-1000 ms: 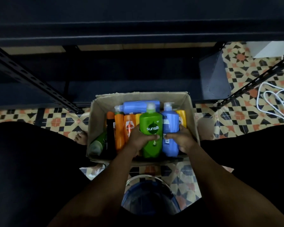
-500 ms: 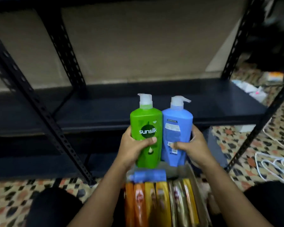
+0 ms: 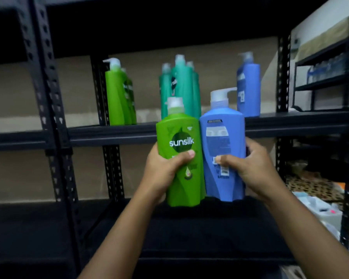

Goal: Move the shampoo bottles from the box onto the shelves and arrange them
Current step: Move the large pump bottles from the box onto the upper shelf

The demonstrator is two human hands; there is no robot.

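From the head camera, the left hand (image 3: 163, 170) grips a green bottle (image 3: 181, 156) with its thumb curled across the front label, and the right hand (image 3: 248, 168) grips a blue bottle (image 3: 224, 150) the same way, thumb over the printed back label. Both bottles are held upright in the air in front of the black shelf (image 3: 113, 131), long axes vertical, white pump caps on top; their sides touch. The blue bottle's pump spout points right. The green one's front, with the white "sunsilk" wording on a dark round patch, faces the camera. Both are smooth, glossy plastic with broad shoulders and faceted, tapering lower bodies.

On the shelf behind them stand more pump bottles, all upright: a group of green bottles (image 3: 119, 95) at the left, a cluster of teal bottles (image 3: 181, 87) in the middle, partly hidden by the held green one, and a single blue shelf bottle (image 3: 248, 87) at the right. The rack is dark metal with perforated uprights (image 3: 48, 97). Motion blur softens the shelf bottles' labels.
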